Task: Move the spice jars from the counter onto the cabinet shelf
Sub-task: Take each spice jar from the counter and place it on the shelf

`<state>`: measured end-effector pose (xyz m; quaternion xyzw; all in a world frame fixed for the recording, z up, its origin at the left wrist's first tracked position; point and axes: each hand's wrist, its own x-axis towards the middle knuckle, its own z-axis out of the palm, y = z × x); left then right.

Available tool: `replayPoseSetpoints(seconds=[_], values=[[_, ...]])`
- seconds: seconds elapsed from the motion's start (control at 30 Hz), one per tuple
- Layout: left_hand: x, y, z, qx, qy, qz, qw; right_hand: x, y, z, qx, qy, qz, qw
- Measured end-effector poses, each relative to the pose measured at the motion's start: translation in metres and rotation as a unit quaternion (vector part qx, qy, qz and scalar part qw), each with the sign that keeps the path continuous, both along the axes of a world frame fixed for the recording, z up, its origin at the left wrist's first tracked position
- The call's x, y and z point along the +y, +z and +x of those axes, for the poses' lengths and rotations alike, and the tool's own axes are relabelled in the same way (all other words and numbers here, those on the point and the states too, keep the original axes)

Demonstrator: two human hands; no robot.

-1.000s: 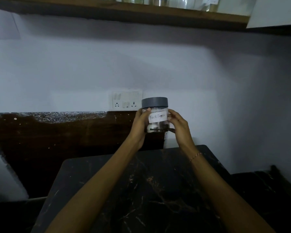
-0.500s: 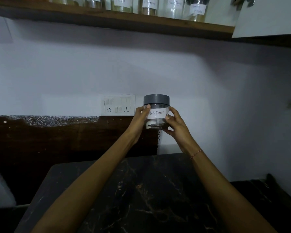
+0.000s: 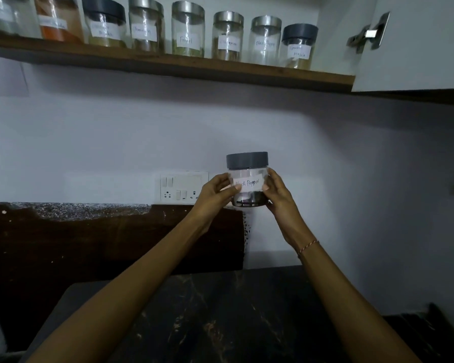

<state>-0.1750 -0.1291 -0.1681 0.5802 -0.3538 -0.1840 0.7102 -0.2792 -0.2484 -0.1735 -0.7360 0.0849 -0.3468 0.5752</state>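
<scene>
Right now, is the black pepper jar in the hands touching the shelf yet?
Apart. The head view shows the black pepper jar held between the left hand and right hand, with bare wall separating its lid from the shelf.

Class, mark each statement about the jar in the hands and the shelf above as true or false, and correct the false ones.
1. Both the left hand and right hand hold the jar. True.
2. Its label reads Fennel. False: it reads Black Pepper.
3. The jar stands on the shelf. False: it is held in the air below it.
4. Its lid is grey. True.
</scene>
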Motion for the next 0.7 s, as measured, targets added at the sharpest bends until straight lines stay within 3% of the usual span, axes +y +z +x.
replayPoseSetpoints(seconds=[0.17,0.27,0.53,0.7], values=[[-0.02,0.045,-0.001,-0.093,0.063,-0.011,0.994,-0.015,0.039,0.008,-0.028,-0.086,-0.087,0.992],[-0.033,0.082,-0.009,-0.137,0.098,-0.049,0.985,-0.02,0.077,0.007,-0.073,-0.088,-0.13,0.985],[-0.076,0.181,-0.012,-0.159,0.105,-0.141,0.972,-0.053,0.183,0.002,-0.157,-0.094,-0.205,0.962],[-0.126,0.24,-0.01,-0.156,0.086,-0.131,0.975,-0.093,0.234,0.007,-0.184,-0.178,-0.233,0.938]])
